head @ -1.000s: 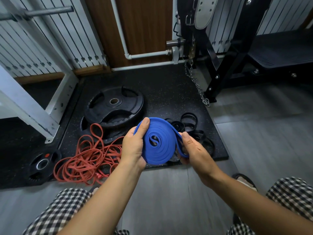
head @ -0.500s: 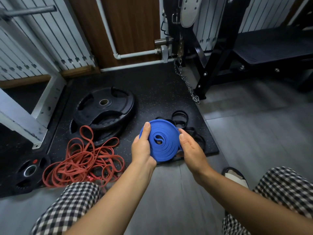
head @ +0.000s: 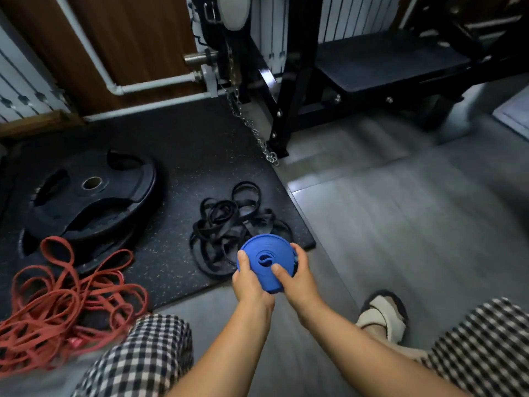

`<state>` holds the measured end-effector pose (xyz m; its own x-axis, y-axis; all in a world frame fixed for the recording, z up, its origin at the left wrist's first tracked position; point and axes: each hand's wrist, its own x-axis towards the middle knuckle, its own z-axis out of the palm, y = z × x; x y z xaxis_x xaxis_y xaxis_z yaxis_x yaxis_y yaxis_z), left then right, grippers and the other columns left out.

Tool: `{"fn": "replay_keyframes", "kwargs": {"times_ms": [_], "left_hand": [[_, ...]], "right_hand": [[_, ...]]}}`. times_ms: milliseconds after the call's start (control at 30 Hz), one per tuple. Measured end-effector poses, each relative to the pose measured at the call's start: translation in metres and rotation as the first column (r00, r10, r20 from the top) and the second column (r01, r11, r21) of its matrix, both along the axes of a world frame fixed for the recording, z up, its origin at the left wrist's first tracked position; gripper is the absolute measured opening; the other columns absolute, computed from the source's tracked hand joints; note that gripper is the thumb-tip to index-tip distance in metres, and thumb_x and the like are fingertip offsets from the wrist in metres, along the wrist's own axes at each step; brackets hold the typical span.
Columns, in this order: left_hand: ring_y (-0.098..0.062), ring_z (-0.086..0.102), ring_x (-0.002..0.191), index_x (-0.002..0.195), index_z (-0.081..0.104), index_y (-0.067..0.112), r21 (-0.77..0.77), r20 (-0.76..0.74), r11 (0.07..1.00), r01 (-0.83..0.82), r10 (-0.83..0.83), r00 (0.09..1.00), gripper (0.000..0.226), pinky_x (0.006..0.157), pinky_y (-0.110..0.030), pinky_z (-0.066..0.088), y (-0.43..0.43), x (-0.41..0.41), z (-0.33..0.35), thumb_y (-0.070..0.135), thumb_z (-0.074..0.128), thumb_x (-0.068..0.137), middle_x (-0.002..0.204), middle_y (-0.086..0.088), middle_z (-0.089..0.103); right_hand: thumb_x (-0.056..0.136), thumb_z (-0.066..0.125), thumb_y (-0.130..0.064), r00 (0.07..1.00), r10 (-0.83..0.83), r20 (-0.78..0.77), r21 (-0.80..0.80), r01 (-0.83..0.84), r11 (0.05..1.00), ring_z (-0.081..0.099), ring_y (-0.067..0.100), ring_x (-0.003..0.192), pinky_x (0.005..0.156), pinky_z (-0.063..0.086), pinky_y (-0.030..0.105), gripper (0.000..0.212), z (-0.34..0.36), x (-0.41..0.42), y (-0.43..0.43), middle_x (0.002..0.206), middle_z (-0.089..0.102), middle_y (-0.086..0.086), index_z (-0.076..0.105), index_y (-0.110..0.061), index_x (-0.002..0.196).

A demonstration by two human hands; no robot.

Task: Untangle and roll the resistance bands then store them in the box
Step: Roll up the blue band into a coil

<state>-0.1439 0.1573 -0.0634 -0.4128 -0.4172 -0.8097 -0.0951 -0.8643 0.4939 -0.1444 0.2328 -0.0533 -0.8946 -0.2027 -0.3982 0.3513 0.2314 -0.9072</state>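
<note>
**Operator:** I see both hands raised over the grey floor (head: 400, 224), near the front corner of the black mat (head: 177, 156). The left hand (head: 250, 282) grips the left side of the blue band (head: 267, 262), thumb laid across its face. The right hand (head: 297, 277) clasps the right side, thumb on the face, fingers wrapped behind the rim. Neither hand is released; both are grasping the same item.

**Supervisor:** Condition of the blue band?

**Operator:** It is wound into a flat coil, with an S-shaped fold at its centre. It is held clear of the floor, touching only the two hands.

**Supervisor:** Other bands?

**Operator:** The black bands (head: 229, 222) lie in a loose tangle on the mat, just behind the coil. The red bands (head: 63, 299) lie in a second tangle at the left, partly on the mat, touching the lower edge of the weight plate (head: 91, 193). The two tangles are well apart.

**Supervisor:** Surroundings?

**Operator:** A chain (head: 252, 130) hangs down to the mat's far right corner, beside the black frame (head: 289, 90). A bench (head: 386, 64) stands behind it. A foot in a pale sandal (head: 383, 316) rests on the floor at the right. Checked shorts (head: 143, 356) cover both knees at the bottom edge. I cannot identify a box from this view.
</note>
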Motion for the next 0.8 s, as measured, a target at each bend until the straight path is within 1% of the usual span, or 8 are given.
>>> {"fn": "replay_keyframes", "kwargs": {"times_ms": [133,200,267,433,533,633,700,800], "left_hand": [[-0.017,0.055,0.071,0.112,0.052,0.015,-0.063,0.176,0.917,0.395,-0.379,0.908,0.026,0.062,-0.028,0.046,0.005,-0.001,-0.048,0.034,0.050,0.095,0.096,-0.009,0.059],[-0.010,0.043,0.047,0.106,0.052,0.013,-0.022,0.281,0.817,0.576,-0.547,0.788,0.022,0.050,-0.021,0.040,0.009,-0.008,-0.077,0.031,0.053,0.094,0.070,-0.005,0.047],[-0.007,0.035,0.030,0.105,0.050,0.009,0.044,0.317,0.771,0.635,-0.613,0.723,0.017,0.036,-0.016,0.036,0.015,-0.022,-0.100,0.023,0.052,0.094,0.063,-0.005,0.043],[-0.026,0.059,0.070,0.120,0.041,0.017,0.187,0.261,0.794,0.578,-0.607,0.750,0.029,0.037,-0.030,0.052,0.052,-0.053,-0.160,0.014,0.053,0.094,0.113,-0.012,0.051],[-0.032,0.057,0.073,0.115,0.035,0.014,0.192,0.325,0.875,0.444,-0.484,0.813,0.025,0.031,-0.032,0.049,0.060,-0.072,-0.193,0.006,0.048,0.095,0.131,-0.020,0.043],[-0.036,0.056,0.082,0.109,0.029,0.015,0.151,0.383,0.896,0.417,-0.442,0.811,0.028,0.031,-0.031,0.048,0.066,-0.092,-0.211,0.000,0.046,0.094,0.133,-0.018,0.038],[-0.033,0.056,0.074,0.108,0.026,0.016,0.153,0.397,0.913,0.377,-0.406,0.823,0.029,0.032,-0.028,0.048,0.073,-0.098,-0.214,-0.001,0.045,0.094,0.126,-0.012,0.037],[-0.034,0.054,0.087,0.107,0.026,0.016,0.145,0.397,0.950,0.277,-0.312,0.863,0.029,0.033,-0.026,0.049,0.085,-0.104,-0.213,-0.001,0.045,0.094,0.119,-0.009,0.034]], "right_hand": [[0.088,0.057,-0.005,0.985,0.077,0.158,0.003,-0.078,0.997,0.051,0.020,0.108,0.098,0.045,0.043,0.055,-0.053,-0.043,0.028,0.126,0.048,0.007,0.033,-0.018,0.137],[0.089,0.056,-0.005,0.960,0.191,0.203,0.033,-0.202,0.979,0.052,0.021,0.105,0.088,0.050,0.038,0.053,-0.081,-0.071,0.047,0.123,0.049,0.007,0.034,-0.019,0.136],[0.089,0.055,-0.004,0.920,0.294,0.259,0.059,-0.319,0.946,0.053,0.020,0.102,0.080,0.049,0.030,0.050,-0.107,-0.095,0.064,0.119,0.050,0.006,0.036,-0.019,0.133],[0.087,0.057,-0.005,0.780,0.493,0.386,0.198,-0.592,0.781,0.051,0.021,0.108,0.100,0.043,0.034,0.056,-0.179,-0.150,0.090,0.118,0.048,0.006,0.035,-0.019,0.137],[0.086,0.058,-0.004,0.731,0.531,0.428,0.220,-0.655,0.723,0.051,0.022,0.109,0.101,0.042,0.035,0.058,-0.211,-0.173,0.088,0.121,0.049,0.008,0.037,-0.022,0.136],[0.085,0.055,0.003,0.741,0.510,0.437,0.174,-0.626,0.760,0.051,0.018,0.099,0.090,0.046,0.032,0.056,-0.230,-0.189,0.083,0.110,0.052,0.001,0.040,-0.022,0.133],[0.085,0.054,0.007,0.715,0.529,0.458,0.111,-0.636,0.763,0.052,0.013,0.087,0.074,0.047,0.025,0.056,-0.233,-0.200,0.084,0.095,0.052,-0.008,0.041,-0.023,0.131],[0.083,0.059,0.006,0.671,0.594,0.444,0.163,-0.713,0.682,0.048,0.007,0.068,0.068,0.047,0.030,0.059,-0.232,-0.217,0.081,0.084,0.047,-0.012,0.043,-0.023,0.131]]}}
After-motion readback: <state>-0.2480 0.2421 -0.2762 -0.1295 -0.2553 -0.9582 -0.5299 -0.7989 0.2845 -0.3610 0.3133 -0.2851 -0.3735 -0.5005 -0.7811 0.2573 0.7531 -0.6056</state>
